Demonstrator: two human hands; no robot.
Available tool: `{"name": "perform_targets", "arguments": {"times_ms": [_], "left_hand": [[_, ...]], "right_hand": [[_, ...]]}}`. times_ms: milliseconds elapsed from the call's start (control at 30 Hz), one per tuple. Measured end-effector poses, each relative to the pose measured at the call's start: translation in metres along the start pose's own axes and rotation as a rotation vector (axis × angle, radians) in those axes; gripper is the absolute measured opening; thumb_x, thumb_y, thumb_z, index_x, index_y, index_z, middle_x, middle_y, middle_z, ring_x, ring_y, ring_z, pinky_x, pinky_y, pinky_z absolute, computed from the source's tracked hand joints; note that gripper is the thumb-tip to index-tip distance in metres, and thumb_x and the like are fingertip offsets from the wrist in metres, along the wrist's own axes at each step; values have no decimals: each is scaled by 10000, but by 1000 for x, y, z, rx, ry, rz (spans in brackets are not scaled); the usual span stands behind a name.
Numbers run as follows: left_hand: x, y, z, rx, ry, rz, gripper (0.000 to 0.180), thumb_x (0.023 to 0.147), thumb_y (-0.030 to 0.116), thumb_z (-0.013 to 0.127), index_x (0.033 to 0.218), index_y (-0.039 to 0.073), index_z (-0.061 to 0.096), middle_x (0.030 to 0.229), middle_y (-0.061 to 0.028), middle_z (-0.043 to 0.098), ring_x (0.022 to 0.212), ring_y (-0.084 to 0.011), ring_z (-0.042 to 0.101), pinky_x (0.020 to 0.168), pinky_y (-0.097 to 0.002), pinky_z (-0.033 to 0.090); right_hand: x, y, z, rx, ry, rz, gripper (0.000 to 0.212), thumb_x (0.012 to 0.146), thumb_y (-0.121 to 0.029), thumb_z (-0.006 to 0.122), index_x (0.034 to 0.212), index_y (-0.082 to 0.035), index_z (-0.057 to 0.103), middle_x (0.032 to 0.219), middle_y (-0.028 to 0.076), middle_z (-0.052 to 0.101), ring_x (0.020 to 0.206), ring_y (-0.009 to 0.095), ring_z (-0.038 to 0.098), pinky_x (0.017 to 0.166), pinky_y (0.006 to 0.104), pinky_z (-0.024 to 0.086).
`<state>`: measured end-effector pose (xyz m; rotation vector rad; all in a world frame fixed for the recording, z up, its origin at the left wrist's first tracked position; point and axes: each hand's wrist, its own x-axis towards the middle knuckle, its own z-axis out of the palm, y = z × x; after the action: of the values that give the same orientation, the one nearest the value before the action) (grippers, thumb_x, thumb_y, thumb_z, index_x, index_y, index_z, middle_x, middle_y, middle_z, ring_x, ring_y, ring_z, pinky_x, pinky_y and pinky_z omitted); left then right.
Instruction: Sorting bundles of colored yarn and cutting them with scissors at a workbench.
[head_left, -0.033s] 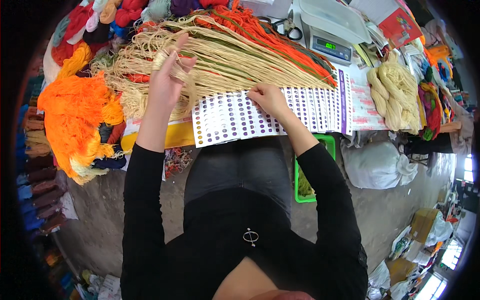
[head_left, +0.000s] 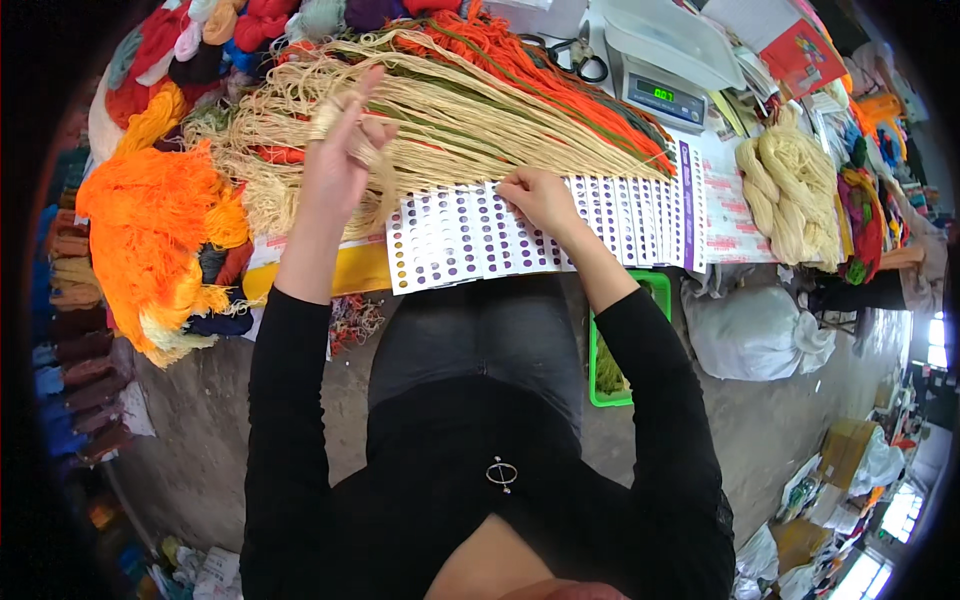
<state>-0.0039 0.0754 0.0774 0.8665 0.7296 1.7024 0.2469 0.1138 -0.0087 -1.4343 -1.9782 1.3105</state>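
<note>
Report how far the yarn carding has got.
Done: a row of white cards with purple dots lies overlapped along the table edge. In hand: the left hand has cream strands wound round its fingers; the right hand pinches a card's top edge. Left: the fanned cream bundle looks mostly unused.

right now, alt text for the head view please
A person's left hand lifts cream yarn strands wound round its fingers, while the right hand presses on a row of dotted white cards. Orange yarn lies left, a scale behind.
</note>
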Motion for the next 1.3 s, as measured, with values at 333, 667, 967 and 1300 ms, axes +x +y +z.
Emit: {"name": "perform_targets", "arguments": {"times_ms": [333, 667, 967, 1300], "left_hand": [[-34, -74, 25, 563, -499, -816, 145, 854, 144, 505, 857, 25, 587, 735, -75, 639, 528, -117, 607, 446, -228, 454], [43, 108, -165, 444, 660, -56, 336, 855, 134, 557, 1147, -7, 469, 813, -77, 545, 637, -109, 507, 505, -212, 414], [-67, -14, 35, 139, -132, -560, 404, 943, 303, 392, 1209, 15, 491, 1085, -86, 564, 975, -163, 536, 811, -272, 449], [-69, -21, 50, -281, -115, -613, 361, 963, 271, 353, 1059, -18, 547, 1018, -110, 569, 746, -130, 541, 605, -278, 459]], "right_hand": [[-4, 5, -7, 403, -158, -50, 163, 878, -191, 545, 859, -33, 579, 690, -7, 583, 593, 55, 493, 554, 192, 402], [4, 15, 4, 107, -77, -81, 245, 922, -241, 407, 886, -76, 585, 674, -18, 600, 588, 94, 517, 586, 250, 408], [-52, -73, 42, 565, -11, -236, 145, 857, -115, 576, 934, 7, 587, 752, 32, 585, 603, 68, 515, 536, 201, 419], [-64, -82, 34, 875, -32, -174, 205, 947, -201, 425, 856, -31, 494, 764, 51, 596, 628, 118, 575, 596, 214, 436]]}}
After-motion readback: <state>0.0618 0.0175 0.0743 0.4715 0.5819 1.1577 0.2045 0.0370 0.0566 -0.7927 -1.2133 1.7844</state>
